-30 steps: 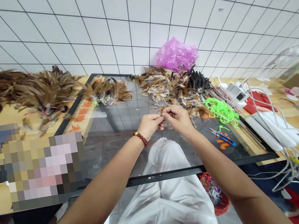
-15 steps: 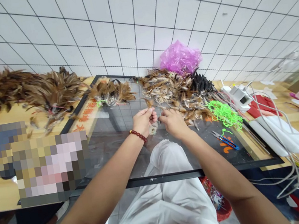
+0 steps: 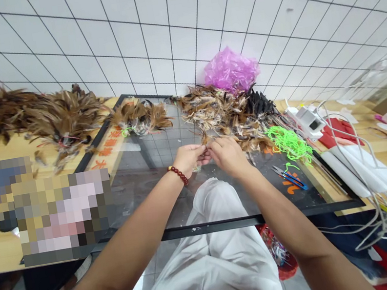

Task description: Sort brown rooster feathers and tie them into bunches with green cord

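My left hand (image 3: 190,158), with a beaded bracelet at the wrist, is closed in a pinch over the dark glass tabletop (image 3: 142,193). Fingertips of my right hand (image 3: 227,154) meet it, also pinched. A small brown feather (image 3: 206,138) sticks up from between the fingers; its lower end is hidden. Just beyond my right hand spreads a pile of loose brown feathers (image 3: 210,112). Bundled feathers (image 3: 147,115) with a bit of green tie lie farther left. Blue-handled snips (image 3: 292,179) and a tangle of bright green string (image 3: 288,144) rest to the right.
A pink plastic bag (image 3: 231,72) sits behind the pile, against the tiled wall. Black feathers (image 3: 260,104) lie beside it. White cables (image 3: 375,213) and a white device (image 3: 310,123) are at right. Large feather bunches (image 3: 65,112) line the left. Below stands a red basket (image 3: 287,273).
My hands have come together, fingertips now meeting. The small feather above my left fingers has shifted right, to where both hands pinch. The view has moved slightly.
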`<action>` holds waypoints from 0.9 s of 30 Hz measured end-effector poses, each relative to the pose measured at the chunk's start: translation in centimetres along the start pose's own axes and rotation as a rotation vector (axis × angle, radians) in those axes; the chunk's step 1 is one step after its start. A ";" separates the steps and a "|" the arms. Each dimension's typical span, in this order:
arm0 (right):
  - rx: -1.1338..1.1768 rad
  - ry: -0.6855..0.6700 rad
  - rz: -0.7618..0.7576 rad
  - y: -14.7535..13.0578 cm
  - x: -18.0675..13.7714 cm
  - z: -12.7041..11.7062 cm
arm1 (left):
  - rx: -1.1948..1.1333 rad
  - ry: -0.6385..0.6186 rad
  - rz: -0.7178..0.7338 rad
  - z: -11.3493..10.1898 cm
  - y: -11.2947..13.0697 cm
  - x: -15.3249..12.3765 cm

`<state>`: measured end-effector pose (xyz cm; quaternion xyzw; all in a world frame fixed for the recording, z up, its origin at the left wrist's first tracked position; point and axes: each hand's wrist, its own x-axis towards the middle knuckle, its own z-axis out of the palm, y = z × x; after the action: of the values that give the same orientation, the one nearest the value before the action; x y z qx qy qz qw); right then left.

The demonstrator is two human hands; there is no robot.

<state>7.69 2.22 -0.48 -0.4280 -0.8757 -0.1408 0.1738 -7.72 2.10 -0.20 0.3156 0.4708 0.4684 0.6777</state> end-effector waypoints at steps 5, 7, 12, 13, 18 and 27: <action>0.096 0.047 0.042 0.0 0.0 0.4 | 0.095 -0.051 0.000 -0.1 -0.1 0.1; 0.248 0.130 0.133 0.3 0.0 0.7 | 0.098 -0.065 0.016 -0.2 -0.1 0.1; 1.004 0.112 0.448 1.1 0.0 0.9 | -0.062 -0.203 -0.047 -0.5 0.5 -0.2; 1.174 0.035 0.467 1.2 0.0 0.7 | -0.073 -0.258 -0.109 -0.5 0.6 -0.3; 1.510 -0.053 0.569 0.9 0.0 -0.1 | -0.044 -0.402 -0.277 -0.7 0.3 -0.3; 1.644 -0.135 0.567 0.9 -0.2 -0.9 | -0.110 -0.349 -0.121 -0.5 -0.2 -0.1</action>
<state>8.68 2.30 0.32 -0.3762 -0.5687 0.6099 0.4038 -8.10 1.93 -0.50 0.3256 0.3378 0.3901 0.7923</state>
